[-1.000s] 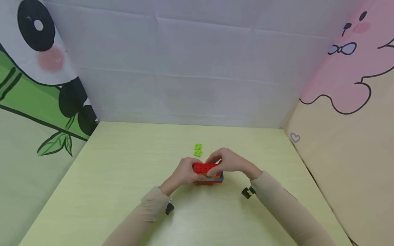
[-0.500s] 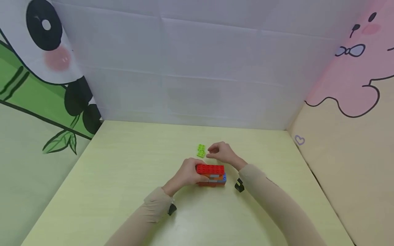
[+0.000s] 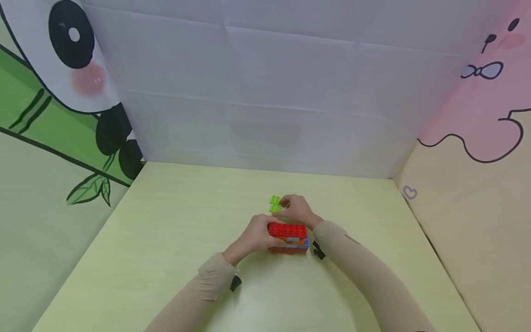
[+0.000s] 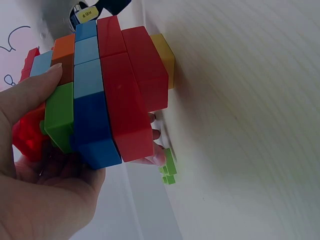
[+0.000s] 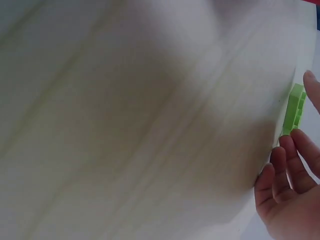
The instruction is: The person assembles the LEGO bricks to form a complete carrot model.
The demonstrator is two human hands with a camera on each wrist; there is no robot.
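Note:
A block built of toy bricks (image 3: 288, 230), red on top with orange, grey and blue layers below, is gripped at its left end by my left hand (image 3: 257, 234). In the left wrist view the thumb lies along the green, orange and light blue bricks (image 4: 86, 52), and a yellow brick (image 4: 164, 57) shows at the block's underside. Just behind the block, my right hand (image 3: 296, 210) reaches beside the lime-green studded bricks (image 3: 275, 200). The right wrist view has its fingertips (image 5: 296, 134) right at one end of the lime bricks (image 5: 292, 110), the thumb held apart.
The pale wooden table (image 3: 199, 203) extends around the hands. Behind it stands a white sheet wall (image 3: 269, 92), with cartoon-printed panels at the left and right sides. A small black camera (image 3: 318, 250) is worn on the right wrist, close to the block's right end.
My right hand has left the top of the brick block and moved back to the lime-green bricks. The left hand keeps its grip on the block. The head view has shifted slightly.

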